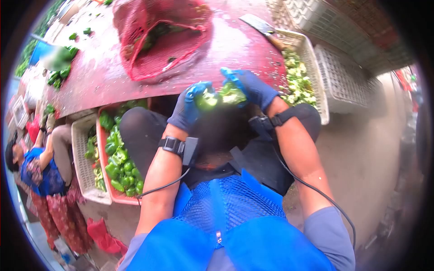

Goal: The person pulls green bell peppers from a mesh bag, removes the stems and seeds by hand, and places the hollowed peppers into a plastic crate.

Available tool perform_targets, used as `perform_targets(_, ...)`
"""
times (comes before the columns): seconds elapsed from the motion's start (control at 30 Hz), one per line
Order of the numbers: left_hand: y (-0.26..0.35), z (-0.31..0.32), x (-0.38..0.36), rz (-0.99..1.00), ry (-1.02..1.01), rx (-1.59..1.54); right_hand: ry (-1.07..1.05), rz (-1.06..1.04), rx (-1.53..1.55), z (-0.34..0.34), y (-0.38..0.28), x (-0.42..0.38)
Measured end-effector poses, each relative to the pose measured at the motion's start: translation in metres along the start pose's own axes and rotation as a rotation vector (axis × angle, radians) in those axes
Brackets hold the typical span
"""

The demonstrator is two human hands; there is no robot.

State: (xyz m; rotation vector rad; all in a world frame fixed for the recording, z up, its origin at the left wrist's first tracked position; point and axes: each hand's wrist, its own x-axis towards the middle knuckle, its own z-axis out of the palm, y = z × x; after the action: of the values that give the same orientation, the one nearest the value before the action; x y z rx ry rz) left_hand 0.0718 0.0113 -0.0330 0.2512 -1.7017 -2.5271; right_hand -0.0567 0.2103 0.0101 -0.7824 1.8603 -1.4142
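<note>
Above my lap, near the table edge, both gloved hands hold green bell pepper pieces. My left hand (192, 103), in a blue glove, has its fingers closed round one bell pepper half (207, 100), which is somewhat blurred. Close beside it, my right hand (251, 88) grips another bell pepper half (232, 93), with pale inner flesh showing. Whether the two pieces touch is hard to make out. A red mesh bag (199, 45) lies open on the red table (235, 49) in front of me, with dark green shapes inside.
A cleaver (257, 23) lies by a crate (316, 74) of pale pepper scraps (298, 79) on the right. To my left are an orange crate (103, 156) of green peppers (120, 165) and a white crate (79, 158). Further left sits a co-worker (43, 167). Stacked crates (339, 77) stand right.
</note>
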Motion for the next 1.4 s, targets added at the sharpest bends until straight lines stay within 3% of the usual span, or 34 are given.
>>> perform_targets(0.07,0.017,-0.012,0.003,0.146,0.064,0.239,0.114,0.224,0.201,0.007,-0.01,0.001)
perform_targets(0.1,0.055,-0.006,-0.007,0.01,0.12,-0.038,0.105,0.313,0.295,0.011,-0.036,-0.008)
perform_targets(0.13,0.084,-0.01,-0.014,0.04,0.225,0.095,0.078,0.278,0.171,0.006,-0.032,-0.004)
perform_targets(0.2,0.134,-0.022,-0.035,0.16,0.376,0.459,0.106,0.257,0.321,0.005,-0.028,-0.003)
perform_targets(0.23,0.161,-0.033,-0.05,0.249,0.419,0.688,0.17,0.21,0.243,0.009,-0.035,-0.007)
perform_targets(0.3,0.2,-0.055,-0.071,0.266,0.648,0.733,0.154,0.224,0.257,0.008,-0.047,-0.011)
perform_targets(0.4,0.202,-0.132,-0.096,0.263,0.807,0.667,0.152,0.159,0.137,0.005,-0.046,-0.013)
perform_targets(0.47,0.192,-0.168,-0.114,0.067,0.9,0.938,0.141,0.101,0.073,0.001,-0.033,-0.01)
perform_targets(0.57,0.143,-0.213,-0.129,-0.026,0.941,1.331,0.14,0.053,0.004,0.004,-0.032,-0.007)
perform_targets(0.73,0.08,-0.218,-0.122,-0.043,0.826,1.417,0.157,0.274,0.058,0.012,-0.048,-0.007)
perform_targets(0.87,0.055,-0.201,-0.109,-0.36,0.599,1.446,0.174,0.255,0.082,0.016,-0.043,0.001)
perform_targets(0.9,0.053,-0.202,-0.108,-0.361,0.598,1.444,0.175,0.257,0.08,0.018,-0.042,0.003)
perform_targets(1.0,0.053,-0.209,-0.103,-0.255,0.652,1.445,0.184,0.244,0.107,0.021,-0.041,0.004)
perform_targets(1.1,0.096,-0.184,-0.092,0.045,0.763,1.432,0.171,0.229,0.088,0.023,-0.041,0.005)
perform_targets(1.17,0.138,-0.135,-0.081,0.122,0.709,1.026,0.131,0.233,0.196,0.024,-0.043,0.004)
perform_targets(1.23,0.173,-0.073,-0.074,0.249,0.497,0.882,0.122,0.218,0.292,0.031,-0.054,0.002)
perform_targets(1.3,0.178,-0.016,-0.062,0.228,0.302,0.743,0.045,0.227,0.478,0.032,-0.057,-0.004)
perform_targets(1.4,0.149,0.035,-0.038,0.224,-0.004,0.893,-0.05,-0.069,0.211,0.031,-0.042,-0.005)
